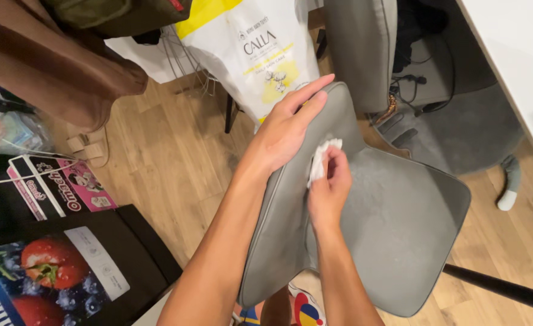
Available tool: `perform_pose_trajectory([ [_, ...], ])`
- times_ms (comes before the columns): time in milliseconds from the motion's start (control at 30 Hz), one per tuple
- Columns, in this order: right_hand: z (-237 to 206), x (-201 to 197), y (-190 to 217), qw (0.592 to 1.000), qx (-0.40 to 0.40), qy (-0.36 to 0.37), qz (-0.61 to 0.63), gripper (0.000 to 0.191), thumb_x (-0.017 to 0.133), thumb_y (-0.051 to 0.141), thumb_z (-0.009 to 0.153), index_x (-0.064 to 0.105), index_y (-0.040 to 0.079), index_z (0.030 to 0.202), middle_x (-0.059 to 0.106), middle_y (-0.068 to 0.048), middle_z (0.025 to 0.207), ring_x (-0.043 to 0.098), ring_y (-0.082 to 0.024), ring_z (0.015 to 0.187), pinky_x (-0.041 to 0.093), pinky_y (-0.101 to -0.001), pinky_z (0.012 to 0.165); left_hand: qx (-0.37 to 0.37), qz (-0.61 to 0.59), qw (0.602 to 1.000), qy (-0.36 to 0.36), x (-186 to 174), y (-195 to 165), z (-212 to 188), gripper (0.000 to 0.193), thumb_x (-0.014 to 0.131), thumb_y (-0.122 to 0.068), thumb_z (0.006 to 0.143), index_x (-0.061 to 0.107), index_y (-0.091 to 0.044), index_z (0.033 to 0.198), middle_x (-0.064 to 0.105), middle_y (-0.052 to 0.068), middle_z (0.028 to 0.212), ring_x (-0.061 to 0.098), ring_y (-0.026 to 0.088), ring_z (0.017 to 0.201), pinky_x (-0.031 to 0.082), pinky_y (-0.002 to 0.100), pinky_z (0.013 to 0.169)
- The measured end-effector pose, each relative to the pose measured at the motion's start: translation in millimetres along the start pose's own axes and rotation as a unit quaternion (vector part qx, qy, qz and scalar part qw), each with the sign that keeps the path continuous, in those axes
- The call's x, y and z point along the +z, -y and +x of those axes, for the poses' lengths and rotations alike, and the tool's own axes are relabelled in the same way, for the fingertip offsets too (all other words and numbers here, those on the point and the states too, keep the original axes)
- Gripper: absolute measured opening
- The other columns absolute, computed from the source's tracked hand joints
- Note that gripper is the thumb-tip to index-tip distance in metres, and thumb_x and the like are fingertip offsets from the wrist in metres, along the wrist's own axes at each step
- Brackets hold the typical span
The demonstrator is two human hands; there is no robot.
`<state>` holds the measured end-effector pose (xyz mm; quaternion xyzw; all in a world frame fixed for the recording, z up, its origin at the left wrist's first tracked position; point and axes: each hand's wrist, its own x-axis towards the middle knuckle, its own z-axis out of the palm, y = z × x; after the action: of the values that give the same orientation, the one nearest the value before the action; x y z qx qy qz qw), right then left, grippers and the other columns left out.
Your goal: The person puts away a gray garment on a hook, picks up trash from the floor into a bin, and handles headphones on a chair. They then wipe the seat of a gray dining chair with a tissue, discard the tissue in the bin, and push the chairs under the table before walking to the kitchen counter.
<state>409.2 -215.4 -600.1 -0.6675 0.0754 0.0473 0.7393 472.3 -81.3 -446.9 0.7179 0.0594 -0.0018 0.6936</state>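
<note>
On the grey chair (393,229), the right hand (329,190) pinches a white wipe (320,160) against the backrest. The left hand (284,130), fingers flat, steadies its top edge just above.

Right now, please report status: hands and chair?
Left hand flat on grey chair backrest. Right hand pinching white wipe against it. Nothing in the way.

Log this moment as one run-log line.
left hand: flat on grey chair backrest | right hand: pinching white wipe against the backrest | floor: wood
</note>
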Motion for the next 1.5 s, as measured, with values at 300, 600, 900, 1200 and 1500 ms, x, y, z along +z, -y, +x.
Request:
perform_pose_trajectory([
  [300, -179.4, -31.9, 17.9, 0.975, 0.205, 0.077, 0.032, 0.017, 0.058, 0.005, 0.097, 0.066, -0.001, 0.111, 0.067, -0.002, 0.095, 0.058, -0.008, 0.084, 0.047, -0.0234, 0.075, 0.006, -0.008, 1.000, 0.007, 1.0, 10.1, 4.2, 0.051, 0.053, -0.038, 0.105, 0.057, -0.011, 0.147, 0.059, 0.014, 0.152, 0.050, 0.023, 0.144, 0.035, 0.035, 0.119],
  [600, 26.3, 12.2, 19.4, 0.997, -0.045, -0.041, 0.041, 0.018, 0.056, 0.019, 0.108, 0.063, 0.003, 0.111, 0.060, 0.005, 0.090, 0.051, -0.005, 0.080, 0.044, -0.0236, 0.070, 0.019, -0.030, 0.999, 0.009, 1.3, 16.1, 4.6, 0.050, 0.055, -0.038, 0.107, 0.058, -0.010, 0.148, 0.059, 0.013, 0.153, 0.050, 0.021, 0.144, 0.036, 0.032, 0.119],
  [900, -151.1, -50.2, -59.5, 0.957, 0.283, 0.036, 0.060, 0.025, 0.056, 0.002, 0.095, 0.064, -0.001, 0.119, 0.072, -0.003, 0.109, 0.064, -0.013, 0.100, 0.050, -0.0269, 0.089, 0.006, -0.017, 1.000, 0.012, 1.9, 14.5, 5.3, 0.050, 0.059, -0.035, 0.103, 0.059, -0.012, 0.147, 0.059, 0.011, 0.151, 0.051, 0.019, 0.141, 0.037, 0.031, 0.118],
  [1200, -115.1, -0.9, 84.4, 0.986, -0.009, 0.143, 0.085, 0.009, 0.058, -0.003, 0.104, 0.060, -0.001, 0.112, 0.057, -0.001, 0.095, 0.053, -0.009, 0.085, 0.046, -0.0230, 0.076, 0.028, -0.004, 1.000, 0.006, 0.6, 18.7, 6.1, 0.048, 0.057, -0.037, 0.105, 0.059, -0.012, 0.147, 0.060, 0.011, 0.151, 0.051, 0.020, 0.142, 0.036, 0.032, 0.119],
  [1500, -231.2, -61.1, 17.5, 0.977, 0.048, 0.179, -0.106, 0.005, 0.064, 0.006, 0.095, 0.063, 0.001, 0.097, 0.063, -0.004, 0.083, 0.061, -0.010, 0.075, 0.051, -0.0255, 0.068, 0.034, -0.021, 0.999, 0.020, 1.1, 23.1, 8.0, 0.049, 0.059, -0.035, 0.106, 0.059, -0.009, 0.148, 0.062, 0.011, 0.150, 0.054, 0.019, 0.140, 0.040, 0.032, 0.119],
])
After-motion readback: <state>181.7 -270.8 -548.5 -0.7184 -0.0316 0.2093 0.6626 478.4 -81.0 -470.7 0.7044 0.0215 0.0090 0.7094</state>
